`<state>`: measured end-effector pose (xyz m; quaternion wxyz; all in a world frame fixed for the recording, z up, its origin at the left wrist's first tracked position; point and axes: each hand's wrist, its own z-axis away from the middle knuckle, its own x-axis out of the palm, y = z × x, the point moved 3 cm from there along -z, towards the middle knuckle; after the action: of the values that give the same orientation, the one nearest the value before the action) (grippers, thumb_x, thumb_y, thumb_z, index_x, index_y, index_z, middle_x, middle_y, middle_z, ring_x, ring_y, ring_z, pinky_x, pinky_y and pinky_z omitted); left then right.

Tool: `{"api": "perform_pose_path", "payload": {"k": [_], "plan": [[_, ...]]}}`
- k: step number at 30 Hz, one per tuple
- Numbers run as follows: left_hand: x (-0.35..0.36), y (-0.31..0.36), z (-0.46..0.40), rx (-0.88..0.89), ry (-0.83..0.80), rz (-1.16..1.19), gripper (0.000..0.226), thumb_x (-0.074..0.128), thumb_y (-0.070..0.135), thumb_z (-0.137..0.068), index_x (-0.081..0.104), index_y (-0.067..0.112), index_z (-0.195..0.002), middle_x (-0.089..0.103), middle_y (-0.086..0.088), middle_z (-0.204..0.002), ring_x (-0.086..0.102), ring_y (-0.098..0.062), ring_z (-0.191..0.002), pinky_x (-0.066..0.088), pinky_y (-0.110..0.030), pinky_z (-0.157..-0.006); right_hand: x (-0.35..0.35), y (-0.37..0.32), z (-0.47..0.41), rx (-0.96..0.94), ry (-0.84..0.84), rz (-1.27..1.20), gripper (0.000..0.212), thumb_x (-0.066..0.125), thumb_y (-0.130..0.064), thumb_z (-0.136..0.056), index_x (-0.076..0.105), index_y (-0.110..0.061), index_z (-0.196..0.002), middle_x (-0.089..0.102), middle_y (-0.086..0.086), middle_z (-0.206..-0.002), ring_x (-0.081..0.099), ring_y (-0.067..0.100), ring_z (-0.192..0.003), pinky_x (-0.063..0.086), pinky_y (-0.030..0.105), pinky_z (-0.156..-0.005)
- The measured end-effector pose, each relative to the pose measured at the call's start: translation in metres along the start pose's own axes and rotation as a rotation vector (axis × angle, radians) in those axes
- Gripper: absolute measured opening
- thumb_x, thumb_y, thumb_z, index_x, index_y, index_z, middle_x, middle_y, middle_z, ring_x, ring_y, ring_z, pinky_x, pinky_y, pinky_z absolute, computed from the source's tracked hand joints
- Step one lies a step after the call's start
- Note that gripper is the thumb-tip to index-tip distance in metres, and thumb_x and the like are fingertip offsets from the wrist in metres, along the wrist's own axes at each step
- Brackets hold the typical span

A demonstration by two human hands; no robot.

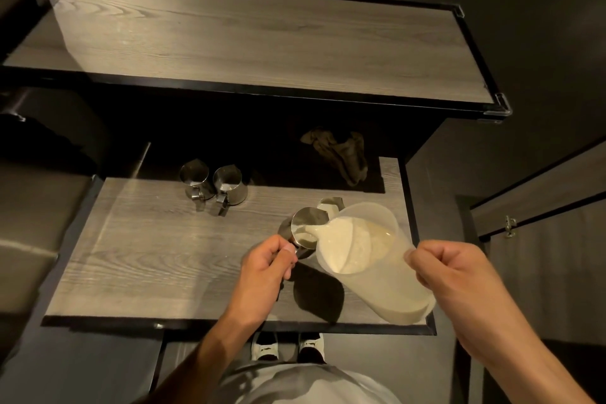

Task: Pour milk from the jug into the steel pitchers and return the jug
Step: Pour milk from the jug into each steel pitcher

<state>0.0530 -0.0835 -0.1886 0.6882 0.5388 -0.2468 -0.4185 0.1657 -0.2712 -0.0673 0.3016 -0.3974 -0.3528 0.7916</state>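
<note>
- The right hand (pixel 459 275) sits at about 4 o'clock in the view, its fingers curled tight around the handle side of a clear plastic jug (pixel 370 259); the handle itself is hidden behind the hand.
- The jug is tipped toward 10 o'clock, with its base raised toward the person and its spout low.
- Milk (pixel 341 246) pools against the low side of the jug and runs over the spout into a steel pitcher (pixel 306 226).
- The left hand (pixel 269 272), near the centre of the view, pinches that pitcher's handle, with the thumb on top and the other fingers curled beneath.
- This pitcher stands on the grey wood-grain surface (pixel 164 256), just beside the jug's spout at its 10 o'clock.
- A second pitcher (pixel 331 205) shows partly behind the jug's rim at 12 o'clock, with something pale inside it.
- Two more pitchers, one (pixel 194 179) touching the other (pixel 229 185), stand side by side toward 11 o'clock at the far edge of the surface, handles toward the person, well apart from the pouring.
- A crumpled dark cloth (pixel 341 154) lies in the shadowed recess at 1 o'clock.
- A higher shelf (pixel 262 39) of the same wood spans the top of the view.
- White shoes (pixel 288 346) show at 6 o'clock below the surface's near edge.
</note>
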Motion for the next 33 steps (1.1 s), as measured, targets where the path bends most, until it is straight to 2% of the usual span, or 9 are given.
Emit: {"api": "perform_pose_path", "payload": {"k": [3,7,9,12,15,23,25,28,33], "plan": [[0.001,0.0,0.0,-0.003,-0.008,-0.003,0.027,0.049,0.014,-0.095,0.057,0.016,-0.069,0.051,-0.002,-0.059,0.053,-0.021,-0.069,0.045,-0.019,-0.068,0.0,-0.002,0.001,0.0,-0.001,0.011,0.048,0.059,-0.016,-0.085,0.047,-0.016,-0.039,0.048,-0.008,-0.04,0.047,0.018,-0.063,0.042,0.032,-0.064],[0.002,0.0,0.001,-0.003,-0.022,0.01,0.027,0.05,0.013,-0.094,0.058,0.017,-0.068,0.05,-0.003,-0.059,0.052,-0.021,-0.068,0.044,-0.029,-0.073,-0.001,-0.004,0.004,-0.003,-0.004,0.026,0.043,0.059,-0.016,-0.085,0.049,-0.013,-0.043,0.048,-0.003,-0.049,0.048,0.018,-0.063,0.043,0.028,-0.062],[0.002,-0.001,0.001,-0.005,-0.022,0.009,0.028,0.05,0.014,-0.094,0.058,0.018,-0.068,0.05,-0.002,-0.059,0.052,-0.021,-0.067,0.044,-0.029,-0.073,-0.001,-0.004,0.005,-0.006,-0.009,0.044,0.042,0.059,-0.018,-0.085,0.05,-0.011,-0.045,0.049,-0.002,-0.05,0.048,0.018,-0.064,0.042,0.028,-0.062],[0.003,-0.002,0.002,-0.013,-0.024,0.005,0.027,0.05,0.015,-0.095,0.058,0.018,-0.068,0.05,-0.001,-0.058,0.052,-0.021,-0.067,0.044,-0.028,-0.072,-0.001,-0.003,0.006,0.006,-0.015,0.056,0.039,0.059,-0.018,-0.086,0.051,-0.009,-0.049,0.051,-0.003,-0.053,0.05,0.015,-0.064,0.043,0.019,-0.052],[0.003,-0.003,0.003,-0.014,-0.03,0.005,0.027,0.05,0.015,-0.095,0.059,0.016,-0.07,0.05,0.0,-0.057,0.05,-0.018,-0.064,0.044,-0.03,-0.072,-0.002,-0.003,0.007,0.019,-0.014,0.048,0.04,0.059,-0.018,-0.087,0.052,-0.009,-0.048,0.052,0.0,-0.057,0.051,0.015,-0.065,0.044,0.015,-0.047],[0.002,-0.003,0.005,-0.005,-0.034,0.009,0.031,0.05,0.016,-0.096,0.058,0.022,-0.067,0.049,-0.001,-0.057,0.05,-0.023,-0.067,0.044,-0.034,-0.074,-0.003,-0.004,0.011,0.014,-0.015,0.046,0.043,0.059,-0.017,-0.086,0.051,-0.013,-0.044,0.049,-0.003,-0.054,0.048,0.015,-0.064,0.044,0.02,-0.051],[0.001,-0.003,0.004,0.002,-0.04,0.014,0.027,0.053,0.024,-0.093,0.058,0.023,-0.066,0.049,0.001,-0.056,0.05,-0.023,-0.066,0.044,-0.034,-0.073,-0.002,-0.004,0.011,0.013,-0.011,0.043,0.046,0.06,-0.017,-0.086,0.049,-0.015,-0.042,0.047,-0.006,-0.05,0.047,0.014,-0.062,0.042,0.022,-0.052],[0.001,-0.001,0.005,0.017,-0.046,0.018,0.025,0.053,0.044,-0.077,0.058,0.022,-0.065,0.048,0.002,-0.055,0.048,-0.021,-0.064,0.042,-0.033,-0.07,-0.002,-0.003,0.011,0.007,-0.017,0.04,0.046,0.06,-0.016,-0.085,0.049,-0.015,-0.041,0.047,-0.009,-0.047,0.047,0.013,-0.061,0.042,0.021,-0.052],[0.0,-0.001,0.005,0.02,-0.048,0.023,0.026,0.052,0.045,-0.073,0.058,0.021,-0.065,0.048,0.002,-0.055,0.046,-0.021,-0.062,0.04,-0.033,-0.068,-0.001,-0.002,0.012,0.001,-0.028,0.051,0.043,0.059,-0.017,-0.085,0.05,-0.014,-0.043,0.048,-0.011,-0.043,0.047,0.015,-0.061,0.042,0.023,-0.052]]}}
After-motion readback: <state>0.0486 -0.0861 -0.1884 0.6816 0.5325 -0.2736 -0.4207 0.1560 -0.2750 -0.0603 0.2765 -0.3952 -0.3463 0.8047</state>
